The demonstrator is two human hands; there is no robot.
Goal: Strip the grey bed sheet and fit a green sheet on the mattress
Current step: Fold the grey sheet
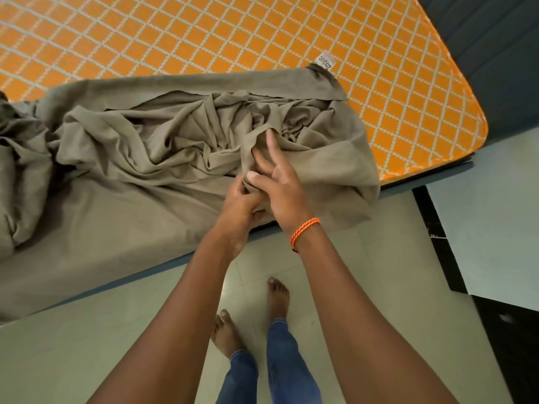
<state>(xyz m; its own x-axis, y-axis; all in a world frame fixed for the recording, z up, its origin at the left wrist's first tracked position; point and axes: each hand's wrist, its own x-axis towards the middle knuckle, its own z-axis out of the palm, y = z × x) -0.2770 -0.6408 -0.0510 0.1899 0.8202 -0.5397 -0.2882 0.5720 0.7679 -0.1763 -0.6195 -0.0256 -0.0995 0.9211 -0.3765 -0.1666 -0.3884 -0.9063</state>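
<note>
Both bare arms stretched forward, left hand [243,204] with fingers curled in a grip, right hand [278,185] fingers spread straight, orange wrist cord [303,230]

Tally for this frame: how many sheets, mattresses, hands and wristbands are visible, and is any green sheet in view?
Grey sheet: 1
Green sheet: 0
Orange mattress: 1
Hands: 2, left hand and right hand, both at the sheet
Orange wristband: 1
Total: 5

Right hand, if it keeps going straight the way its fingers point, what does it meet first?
Probably the bunched folds of the grey sheet just past the right hand's fingertips; the orange mattress lies beyond. Depth is unclear.
</note>
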